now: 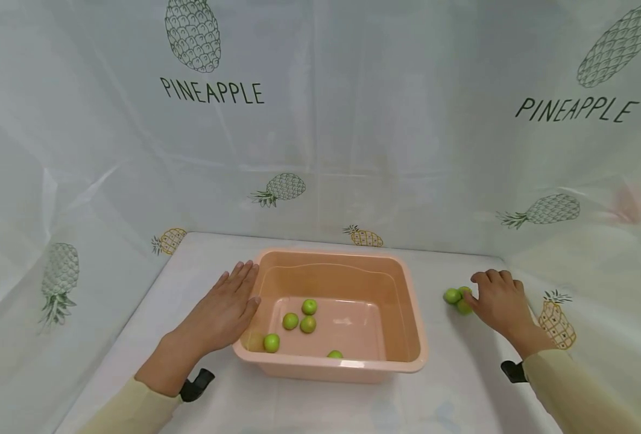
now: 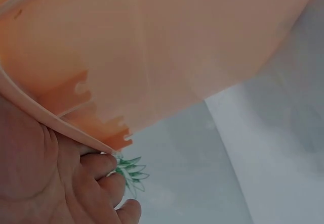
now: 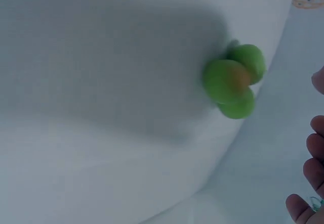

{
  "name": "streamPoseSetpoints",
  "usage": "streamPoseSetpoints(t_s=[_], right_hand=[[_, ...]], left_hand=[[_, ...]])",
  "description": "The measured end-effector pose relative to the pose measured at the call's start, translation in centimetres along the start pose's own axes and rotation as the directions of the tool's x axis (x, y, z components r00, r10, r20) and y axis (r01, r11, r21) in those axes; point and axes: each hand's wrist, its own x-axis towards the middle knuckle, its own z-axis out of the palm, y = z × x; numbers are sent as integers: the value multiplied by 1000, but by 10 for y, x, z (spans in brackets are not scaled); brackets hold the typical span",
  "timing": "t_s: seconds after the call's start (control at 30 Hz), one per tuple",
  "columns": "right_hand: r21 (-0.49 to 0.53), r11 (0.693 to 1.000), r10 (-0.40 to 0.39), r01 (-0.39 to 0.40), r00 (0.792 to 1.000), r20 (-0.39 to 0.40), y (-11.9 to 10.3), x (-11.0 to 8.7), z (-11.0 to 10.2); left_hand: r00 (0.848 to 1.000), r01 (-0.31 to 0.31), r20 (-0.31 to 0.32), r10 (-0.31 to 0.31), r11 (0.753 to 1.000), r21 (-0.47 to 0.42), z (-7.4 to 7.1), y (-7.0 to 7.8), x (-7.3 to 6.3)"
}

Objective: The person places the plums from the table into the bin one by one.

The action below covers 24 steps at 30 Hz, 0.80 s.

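Note:
A peach-coloured plastic basin [image 1: 322, 369] stands in the middle of the table, with several small round green fruits [image 1: 290, 320] on its floor. My left hand [image 1: 225, 310] rests along the basin's left rim with its fingers straight; the left wrist view has the palm and fingers [image 2: 112, 184] up against that rim. To the right of the basin, three more green fruits [image 3: 225, 81] lie clustered on the table, one with a reddish patch. Over their right side hovers my right hand [image 1: 498, 302], fingers loosely bent and apart from the fruits in the right wrist view.
A white cloth [image 1: 429, 410] covers the table. Behind and at both sides hangs a pale sheet [image 1: 353, 120] printed with pineapples, meeting the table along its back edge. Each wrist wears a black strap [image 1: 196, 386].

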Motion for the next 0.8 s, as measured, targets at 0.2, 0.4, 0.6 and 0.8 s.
streamPoseSetpoints(t_s=[0.2, 0.4, 0.6, 0.8], right_hand=[[-13, 1000, -7, 7, 1000, -2, 7, -16, 18], [-26, 1000, 3, -2, 1000, 21, 8, -24, 28], [-24, 1000, 16, -15, 999, 51, 8, -26, 35], [-28, 999, 23, -20, 996, 86, 8, -29, 40]], left_hand=[[1000, 0, -5, 0, 1000, -21, 3, -1, -1], [1000, 8, 0, -8, 1000, -28, 4, -1, -1], [1000, 12, -1, -12, 999, -36, 3, 0, -1], [1000, 27, 9, -26, 999, -46, 4, 0, -2]])
